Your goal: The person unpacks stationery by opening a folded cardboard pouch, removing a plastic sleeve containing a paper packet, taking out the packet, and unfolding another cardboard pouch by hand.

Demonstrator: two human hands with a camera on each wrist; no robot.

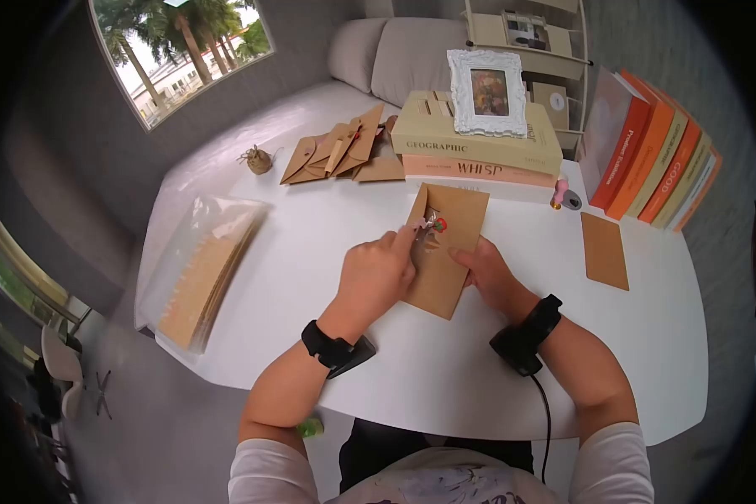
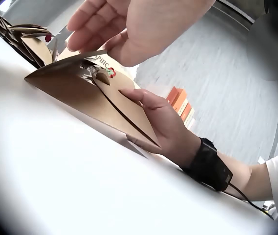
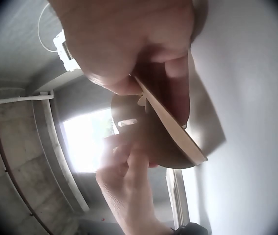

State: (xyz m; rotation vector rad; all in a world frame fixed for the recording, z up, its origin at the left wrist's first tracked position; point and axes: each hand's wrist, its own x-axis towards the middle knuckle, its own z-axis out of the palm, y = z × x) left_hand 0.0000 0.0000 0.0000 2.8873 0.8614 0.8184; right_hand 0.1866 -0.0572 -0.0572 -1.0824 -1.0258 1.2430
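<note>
White and rounded, the table (image 1: 445, 370) is seen from above, with a grey sofa (image 1: 395, 55) behind it. Near the middle of the table a brown kraft envelope (image 1: 442, 252) is laid flat, and all other places are given from it. Its right edge is pressed down by the right hand (image 1: 485, 270), whose fingers lie nearly straight on the paper, probably so that the envelope does not slide. At its upper left part the flap is lifted and is pinched by the fingertips of the left hand (image 1: 376, 273), just beside a small red decoration (image 1: 439, 224); it seems the flap is held up to reach this closure. The envelope looks stiff, plain and matte, with a cut-out pattern near the flap. Behind it a stack of books (image 1: 477, 143) carries a white picture frame (image 1: 488, 91). More envelopes (image 1: 344, 155) are spread behind and to the left, and one flat brown card (image 1: 605, 249) is placed to the right
</note>
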